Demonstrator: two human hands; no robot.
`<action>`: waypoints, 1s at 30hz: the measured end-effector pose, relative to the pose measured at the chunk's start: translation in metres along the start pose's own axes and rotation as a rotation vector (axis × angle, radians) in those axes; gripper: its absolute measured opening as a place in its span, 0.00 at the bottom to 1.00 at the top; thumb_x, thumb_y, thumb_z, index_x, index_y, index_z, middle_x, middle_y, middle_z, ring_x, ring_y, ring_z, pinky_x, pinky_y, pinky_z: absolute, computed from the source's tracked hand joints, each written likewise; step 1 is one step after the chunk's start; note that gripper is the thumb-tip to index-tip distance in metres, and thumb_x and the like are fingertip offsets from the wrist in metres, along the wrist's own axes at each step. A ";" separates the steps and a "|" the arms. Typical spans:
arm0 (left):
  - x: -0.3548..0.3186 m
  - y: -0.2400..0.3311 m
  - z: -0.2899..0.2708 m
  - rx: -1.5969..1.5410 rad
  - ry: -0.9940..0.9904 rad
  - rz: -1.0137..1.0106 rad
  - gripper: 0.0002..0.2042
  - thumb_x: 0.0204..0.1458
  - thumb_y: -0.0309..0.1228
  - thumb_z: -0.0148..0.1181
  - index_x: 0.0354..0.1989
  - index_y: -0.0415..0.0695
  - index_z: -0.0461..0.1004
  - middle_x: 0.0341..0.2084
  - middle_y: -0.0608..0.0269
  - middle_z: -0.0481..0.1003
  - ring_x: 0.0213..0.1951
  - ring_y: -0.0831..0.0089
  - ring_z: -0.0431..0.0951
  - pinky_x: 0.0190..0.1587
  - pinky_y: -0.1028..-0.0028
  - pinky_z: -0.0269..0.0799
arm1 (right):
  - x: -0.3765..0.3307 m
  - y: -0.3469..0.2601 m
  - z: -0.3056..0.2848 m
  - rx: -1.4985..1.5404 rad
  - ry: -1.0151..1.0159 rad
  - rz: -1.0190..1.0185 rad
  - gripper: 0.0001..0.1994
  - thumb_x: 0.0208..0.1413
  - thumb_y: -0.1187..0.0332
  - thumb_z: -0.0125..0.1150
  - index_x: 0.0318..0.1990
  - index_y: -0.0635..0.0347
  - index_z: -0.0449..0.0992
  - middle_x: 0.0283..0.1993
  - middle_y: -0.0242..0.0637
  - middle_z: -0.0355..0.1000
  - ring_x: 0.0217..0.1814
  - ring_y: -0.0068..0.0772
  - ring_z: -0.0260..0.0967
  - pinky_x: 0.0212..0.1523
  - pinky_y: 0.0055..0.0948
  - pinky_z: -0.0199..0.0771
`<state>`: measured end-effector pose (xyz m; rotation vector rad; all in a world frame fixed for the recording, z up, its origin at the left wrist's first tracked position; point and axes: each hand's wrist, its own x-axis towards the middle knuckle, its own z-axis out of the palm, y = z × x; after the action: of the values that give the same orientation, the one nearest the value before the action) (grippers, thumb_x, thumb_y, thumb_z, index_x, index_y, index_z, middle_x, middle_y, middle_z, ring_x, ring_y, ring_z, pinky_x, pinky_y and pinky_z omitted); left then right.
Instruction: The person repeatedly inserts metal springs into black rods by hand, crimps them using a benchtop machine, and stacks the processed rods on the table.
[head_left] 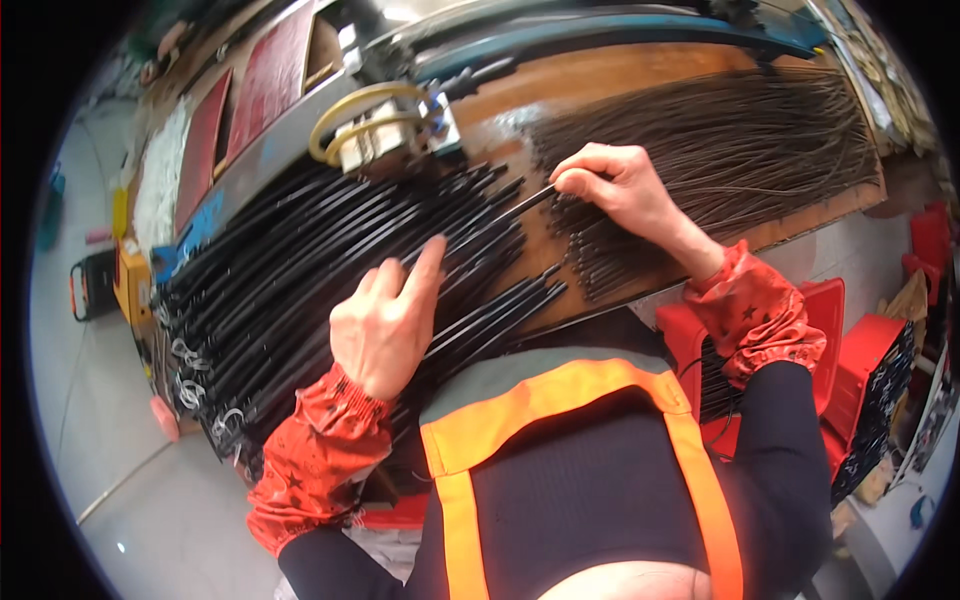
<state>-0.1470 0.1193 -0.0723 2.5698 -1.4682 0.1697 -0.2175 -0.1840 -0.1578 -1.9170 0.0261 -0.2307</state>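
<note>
**Hands among black tubes on the bench**

Nearest, the left hand [385,320] rests loosely open, fingers spread, on the black tubes [300,270] lying side by side across the wooden bench [620,75]. Further up and well apart from it, the right hand [620,190] pinches one thin rod [520,205] between thumb and forefinger, its tip pointing toward the tubes. Beyond lies a heap of thin dark rods [720,130].

Black tubes [330,260] lie bundled side by side across the bench.
</note>
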 end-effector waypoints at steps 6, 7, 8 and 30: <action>0.031 0.004 -0.013 0.041 0.026 0.037 0.20 0.55 0.32 0.66 0.58 0.55 0.77 0.19 0.63 0.65 0.20 0.66 0.72 0.21 0.67 0.67 | 0.000 -0.007 -0.018 0.086 0.115 0.005 0.10 0.62 0.62 0.66 0.36 0.61 0.84 0.28 0.26 0.77 0.28 0.12 0.67 0.30 0.20 0.69; 0.037 0.003 -0.009 0.046 0.027 0.063 0.20 0.56 0.33 0.66 0.58 0.56 0.77 0.19 0.64 0.65 0.19 0.66 0.71 0.21 0.67 0.67 | 0.003 -0.002 -0.020 0.007 0.144 -0.156 0.07 0.60 0.65 0.67 0.35 0.59 0.85 0.26 0.31 0.76 0.29 0.18 0.69 0.30 0.23 0.70; 0.043 0.005 -0.013 0.003 -0.041 0.054 0.19 0.55 0.27 0.65 0.57 0.49 0.78 0.20 0.57 0.66 0.22 0.59 0.72 0.24 0.62 0.69 | 0.005 -0.002 -0.030 -0.224 0.115 -0.317 0.07 0.55 0.68 0.70 0.39 0.59 0.85 0.27 0.34 0.75 0.32 0.28 0.72 0.33 0.27 0.72; 0.236 0.036 0.000 -0.169 0.005 0.480 0.09 0.57 0.26 0.60 0.45 0.45 0.73 0.28 0.55 0.71 0.32 0.54 0.77 0.32 0.58 0.73 | -0.009 0.034 -0.249 -0.891 0.834 -0.419 0.15 0.50 0.60 0.75 0.44 0.52 0.84 0.21 0.33 0.70 0.21 0.30 0.69 0.25 0.32 0.71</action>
<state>-0.0584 -0.0971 -0.0254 2.0478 -1.9790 0.1069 -0.2659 -0.4257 -0.1072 -2.5318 0.3300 -1.4915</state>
